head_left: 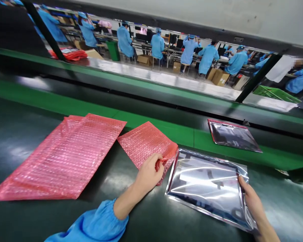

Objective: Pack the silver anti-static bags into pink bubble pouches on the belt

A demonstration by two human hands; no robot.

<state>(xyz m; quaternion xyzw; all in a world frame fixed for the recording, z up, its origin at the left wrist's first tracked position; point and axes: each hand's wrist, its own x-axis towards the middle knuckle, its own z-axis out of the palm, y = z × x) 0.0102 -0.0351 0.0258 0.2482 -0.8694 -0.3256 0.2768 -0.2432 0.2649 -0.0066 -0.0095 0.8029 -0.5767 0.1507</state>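
Note:
My left hand [150, 169] is closed on the open edge of a red bubble-wrap bag [147, 143], which lies slanted on the dark green table. Its mouth meets the left edge of a shiny silver anti-static bag [207, 183] with a flat, dark panel showing through. My right hand [251, 198] grips this silver bag by its right edge, thumb on top and the other fingers hidden beneath. Whether the silver bag's left edge is inside the red bag's mouth, I cannot tell. Left of my hands lies a stack of larger-looking red bubble-wrap bags [73, 158].
Another silver-bagged panel [233, 134] with a red edge rests at the back right, over the green strip [151, 122]. Behind runs a ledge with dark posts [259, 79] and a pile of red bags [69, 53]. Several people in blue coats [158, 43] sit at benches beyond.

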